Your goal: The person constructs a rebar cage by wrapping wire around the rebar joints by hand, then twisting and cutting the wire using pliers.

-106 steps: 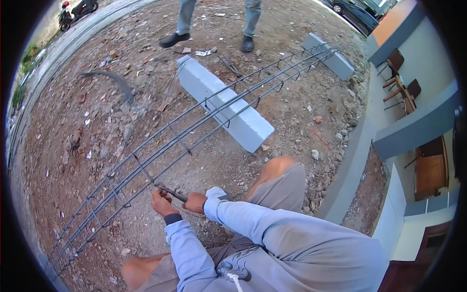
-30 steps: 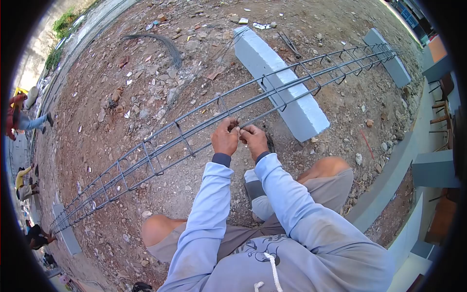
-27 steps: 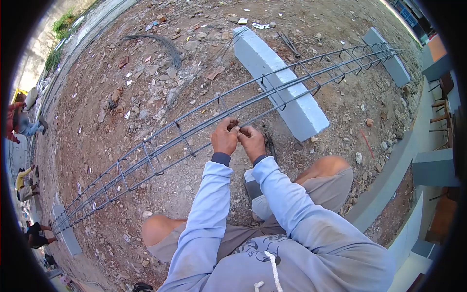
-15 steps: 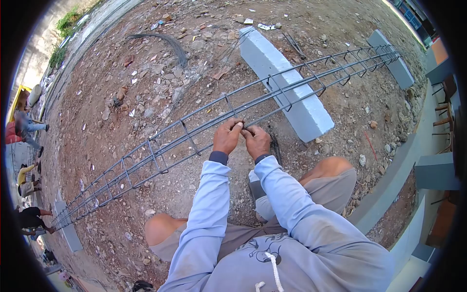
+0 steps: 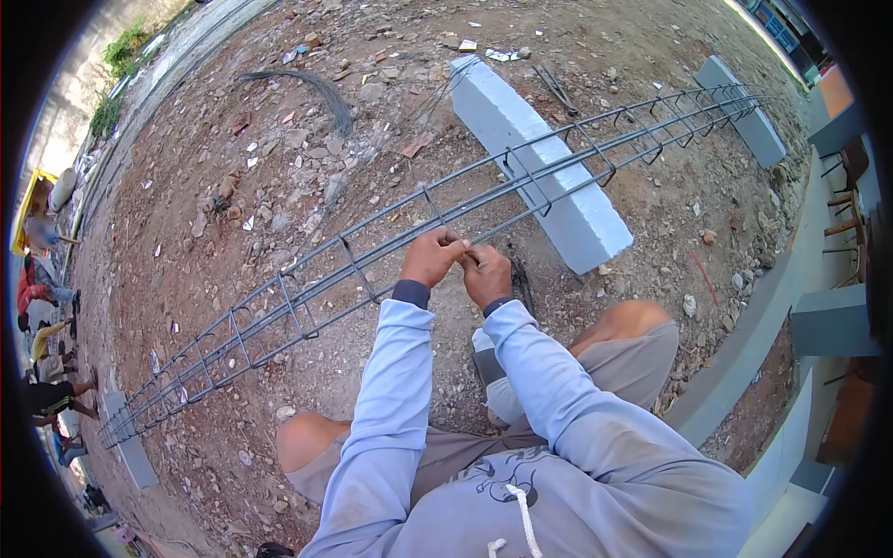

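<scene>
A long rebar cage (image 5: 349,251), made of thin steel bars with square stirrups, runs diagonally across the view. My left hand (image 5: 433,258) is closed, its thumb and fingers pinched at the cage's near bars. Beside it my right hand (image 5: 487,275) is closed too, with its fingertips almost meeting the left ones. Whatever lies between the fingertips is hidden or too small to make out. Under the cage, a pale grey block (image 5: 549,167) supports it just right of my hands.
Two more grey blocks, a far right one (image 5: 741,112) and a far left one (image 5: 130,442), sit under the cage's ends. A bundle of wire (image 5: 316,86) lies on the rubble-strewn ground. Several people are at the far left. A low concrete kerb (image 5: 744,344) runs along the right.
The view has shifted slightly, so the cage and block appear a little farther left. My hands stay together at the near bars, fingers slightly rearranged. People at the far left have moved.
</scene>
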A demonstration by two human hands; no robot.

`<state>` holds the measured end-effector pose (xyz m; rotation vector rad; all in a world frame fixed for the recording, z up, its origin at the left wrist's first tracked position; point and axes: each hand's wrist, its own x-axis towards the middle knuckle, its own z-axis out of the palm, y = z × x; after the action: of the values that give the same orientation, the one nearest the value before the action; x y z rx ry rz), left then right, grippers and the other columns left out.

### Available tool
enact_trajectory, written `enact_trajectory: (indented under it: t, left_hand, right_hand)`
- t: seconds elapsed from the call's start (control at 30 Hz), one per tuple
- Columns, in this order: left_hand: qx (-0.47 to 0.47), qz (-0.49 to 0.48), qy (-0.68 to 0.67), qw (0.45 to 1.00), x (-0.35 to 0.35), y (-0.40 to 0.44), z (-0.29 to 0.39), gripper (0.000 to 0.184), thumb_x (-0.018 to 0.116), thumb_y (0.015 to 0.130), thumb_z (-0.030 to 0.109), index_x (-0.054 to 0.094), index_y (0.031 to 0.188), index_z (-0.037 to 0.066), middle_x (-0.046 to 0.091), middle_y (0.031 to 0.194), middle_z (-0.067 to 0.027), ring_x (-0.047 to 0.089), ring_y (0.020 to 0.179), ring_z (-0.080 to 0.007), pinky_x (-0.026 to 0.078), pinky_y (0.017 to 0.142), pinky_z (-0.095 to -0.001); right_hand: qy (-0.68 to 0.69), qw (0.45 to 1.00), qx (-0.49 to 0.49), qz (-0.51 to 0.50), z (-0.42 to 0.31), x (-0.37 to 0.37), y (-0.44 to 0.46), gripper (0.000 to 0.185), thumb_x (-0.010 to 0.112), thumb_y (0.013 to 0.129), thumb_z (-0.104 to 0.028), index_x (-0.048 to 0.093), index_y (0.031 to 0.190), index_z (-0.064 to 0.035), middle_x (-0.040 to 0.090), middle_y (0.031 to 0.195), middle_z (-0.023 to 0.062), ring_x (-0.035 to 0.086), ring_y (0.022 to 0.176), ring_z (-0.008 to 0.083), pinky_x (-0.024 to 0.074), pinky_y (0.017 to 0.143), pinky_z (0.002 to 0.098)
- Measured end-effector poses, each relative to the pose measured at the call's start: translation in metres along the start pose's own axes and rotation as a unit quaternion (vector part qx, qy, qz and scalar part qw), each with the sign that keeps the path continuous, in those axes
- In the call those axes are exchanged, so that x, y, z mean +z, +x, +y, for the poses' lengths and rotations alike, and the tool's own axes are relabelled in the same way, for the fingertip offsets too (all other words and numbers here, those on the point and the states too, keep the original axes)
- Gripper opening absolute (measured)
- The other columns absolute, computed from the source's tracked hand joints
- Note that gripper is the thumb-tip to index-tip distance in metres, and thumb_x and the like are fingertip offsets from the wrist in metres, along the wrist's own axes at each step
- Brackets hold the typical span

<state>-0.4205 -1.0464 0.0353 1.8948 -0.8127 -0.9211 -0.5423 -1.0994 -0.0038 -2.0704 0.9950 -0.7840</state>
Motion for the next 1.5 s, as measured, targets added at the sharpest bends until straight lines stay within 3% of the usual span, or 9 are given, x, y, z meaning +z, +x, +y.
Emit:
enact_trajectory:
  t: [0.27,0.53,0.77,1.0,1.1,1.17,1.2,1.33,1.5]
  left_hand:
    - [-0.057,-0.029,0.038,0.997,-0.01,-0.006,-0.008,0.044,0.074,0.073,0.018,0.056,0.107,-0.003,0.064,0.099,-0.0181,0.062,0.092,-0.0247,0.049,0.079,-0.0327]
    - [0.015,-0.071,0.177,0.982,-0.015,-0.005,-0.008,0.04,0.075,0.072,0.02,0.059,0.101,-0.003,0.065,0.091,-0.0171,0.063,0.086,-0.023,0.049,0.074,-0.0326]
    - [0.126,-0.043,0.257,0.957,-0.014,-0.006,-0.01,0.032,0.073,0.072,0.023,0.059,0.092,0.002,0.064,0.079,-0.0184,0.063,0.071,-0.032,0.048,0.064,-0.0407]
    - [0.048,0.068,0.382,0.92,0.009,-0.01,-0.007,0.022,0.066,0.076,0.027,0.059,0.087,0.008,0.065,0.08,-0.0183,0.062,0.074,-0.0383,0.049,0.065,-0.0469]
    - [0.033,0.078,0.339,0.937,0.01,-0.01,-0.007,0.025,0.066,0.075,0.028,0.061,0.09,0.009,0.065,0.082,-0.0208,0.062,0.078,-0.0387,0.049,0.067,-0.0462]
    - [0.012,0.028,0.238,0.971,0.004,0.001,-0.018,0.027,0.067,0.073,0.017,0.06,0.093,0.001,0.066,0.082,-0.0204,0.065,0.078,-0.0313,0.051,0.068,-0.0392]
    - [0.007,-0.014,0.148,0.989,-0.002,0.013,-0.038,0.027,0.067,0.073,0.014,0.059,0.094,-0.001,0.066,0.083,-0.0197,0.065,0.078,-0.0286,0.051,0.069,-0.0372]
    - [-0.065,-0.06,-0.076,0.993,-0.008,0.012,-0.008,0.03,0.065,0.069,0.004,0.055,0.096,-0.007,0.065,0.086,-0.017,0.064,0.076,-0.0201,0.052,0.068,-0.0306]
    - [-0.098,-0.027,-0.071,0.992,-0.008,0.013,-0.014,0.026,0.061,0.076,0.007,0.055,0.1,-0.002,0.064,0.081,-0.0091,0.063,0.07,-0.0162,0.048,0.061,-0.0279]
  right_hand:
    - [-0.007,0.999,-0.053,-0.004,0.004,-0.003,0.001,0.007,0.064,0.077,-0.012,0.064,0.077,-0.0044,0.06,0.074,0.0151,0.06,0.071,0.034,0.0477,0.064,0.0421]
    - [-0.066,0.994,-0.06,-0.063,0.004,-0.007,0.008,0.011,0.063,0.076,-0.013,0.065,0.077,-0.002,0.062,0.077,0.0167,0.061,0.074,0.034,0.0487,0.068,0.0424]
    - [-0.085,0.98,0.07,-0.168,-0.011,-0.015,0.022,0.024,0.063,0.079,-0.024,0.065,0.076,0.0003,0.063,0.079,0.0231,0.062,0.079,0.0381,0.0486,0.073,0.0452]
    - [-0.097,0.947,0.202,-0.229,-0.03,-0.027,0.038,0.04,0.064,0.078,-0.036,0.068,0.088,0.003,0.062,0.096,0.0275,0.06,0.094,0.0395,0.0473,0.083,0.0437]
    - [-0.078,0.948,0.217,-0.217,-0.017,-0.013,0.034,0.042,0.061,0.08,-0.039,0.068,0.086,0.0017,0.063,0.094,0.0256,0.06,0.094,0.0387,0.0469,0.083,0.0433]
    - [-0.055,0.954,0.207,-0.209,-0.012,-0.011,0.031,0.043,0.057,0.081,-0.041,0.069,0.082,0.0006,0.064,0.088,0.0234,0.061,0.087,0.039,0.0465,0.08,0.0441]
    - [-0.044,0.962,0.164,-0.216,-0.012,-0.014,0.029,0.039,0.06,0.083,-0.037,0.068,0.081,0.0011,0.066,0.076,0.0176,0.064,0.07,0.0309,0.0498,0.065,0.0399]
    - [0.232,0.894,0.328,-0.199,-0.008,-0.016,0.019,0.031,0.066,0.082,-0.032,0.061,0.078,-0.0017,0.056,0.06,0.0027,0.052,0.049,0.0087,0.0393,0.042,0.0239]
    - [0.28,0.87,0.344,-0.214,-0.007,-0.017,0.022,0.03,0.065,0.083,-0.03,0.062,0.078,-0.0008,0.057,0.062,0.0042,0.053,0.049,0.0117,0.0393,0.042,0.0261]
